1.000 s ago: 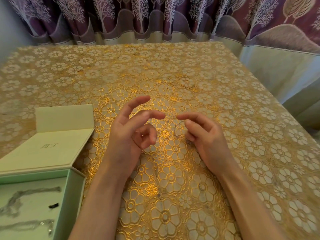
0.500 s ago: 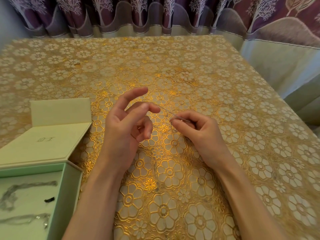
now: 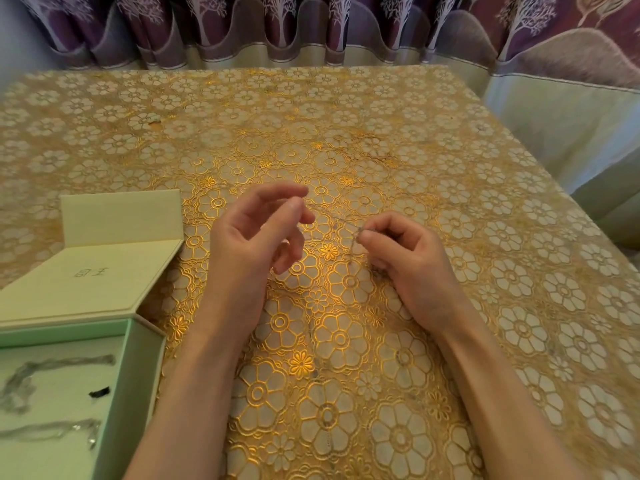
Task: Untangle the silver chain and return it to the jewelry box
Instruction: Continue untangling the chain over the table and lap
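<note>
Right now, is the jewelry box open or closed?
Open. The jewelry box has its lid folded back flat on the tablecloth, and grey chains show inside.

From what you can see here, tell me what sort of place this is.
Probably a room at home: a table under a gold floral tablecloth, purple tree-patterned curtains behind it, and an open jewelry box at the left.

gold floral tablecloth [image 3: 450, 168]; purple curtain [image 3: 311, 26] (tree-patterned)
</note>
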The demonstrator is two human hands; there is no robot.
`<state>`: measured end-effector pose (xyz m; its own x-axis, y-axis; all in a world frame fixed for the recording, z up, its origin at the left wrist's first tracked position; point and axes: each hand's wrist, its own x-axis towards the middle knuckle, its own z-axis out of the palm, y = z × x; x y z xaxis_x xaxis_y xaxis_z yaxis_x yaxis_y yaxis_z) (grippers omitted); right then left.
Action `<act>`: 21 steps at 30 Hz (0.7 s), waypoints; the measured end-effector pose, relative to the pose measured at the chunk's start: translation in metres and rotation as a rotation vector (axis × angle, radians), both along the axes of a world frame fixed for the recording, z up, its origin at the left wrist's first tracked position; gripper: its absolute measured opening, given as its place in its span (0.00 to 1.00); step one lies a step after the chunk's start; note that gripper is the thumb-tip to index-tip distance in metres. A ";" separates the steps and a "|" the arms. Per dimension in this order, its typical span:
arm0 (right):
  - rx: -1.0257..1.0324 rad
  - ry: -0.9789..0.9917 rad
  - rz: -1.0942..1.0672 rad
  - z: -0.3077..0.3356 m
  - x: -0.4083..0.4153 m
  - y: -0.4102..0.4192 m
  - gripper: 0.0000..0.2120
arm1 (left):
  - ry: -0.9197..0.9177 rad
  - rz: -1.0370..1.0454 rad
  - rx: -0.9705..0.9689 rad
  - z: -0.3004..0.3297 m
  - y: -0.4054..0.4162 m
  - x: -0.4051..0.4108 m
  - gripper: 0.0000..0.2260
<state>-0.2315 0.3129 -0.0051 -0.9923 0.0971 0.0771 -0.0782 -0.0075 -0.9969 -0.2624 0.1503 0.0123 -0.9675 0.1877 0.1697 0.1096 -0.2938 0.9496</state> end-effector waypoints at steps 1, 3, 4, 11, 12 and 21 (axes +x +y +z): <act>-0.031 0.004 0.016 -0.001 0.000 0.001 0.03 | 0.019 0.000 -0.044 -0.001 0.001 0.000 0.04; -0.076 0.009 0.030 -0.001 -0.001 0.002 0.02 | 0.046 -0.020 -0.108 -0.003 0.002 0.001 0.03; -0.097 0.002 0.027 -0.001 -0.001 0.003 0.03 | 0.055 -0.026 -0.124 -0.004 0.003 0.001 0.05; -0.297 -0.036 0.042 0.000 -0.003 0.005 0.07 | 0.048 -0.045 -0.128 -0.006 0.003 0.000 0.06; -0.325 -0.039 0.037 0.000 -0.004 0.005 0.08 | 0.065 -0.035 -0.154 -0.006 0.003 0.000 0.06; -0.316 -0.049 0.051 0.001 -0.004 0.003 0.09 | 0.427 0.030 -0.597 -0.016 0.017 0.002 0.07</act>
<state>-0.2352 0.3163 -0.0045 -0.9983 0.0581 0.0028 -0.0213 -0.3199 -0.9472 -0.2599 0.1668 -0.0042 -0.8463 0.3401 0.4100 0.5053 0.2692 0.8199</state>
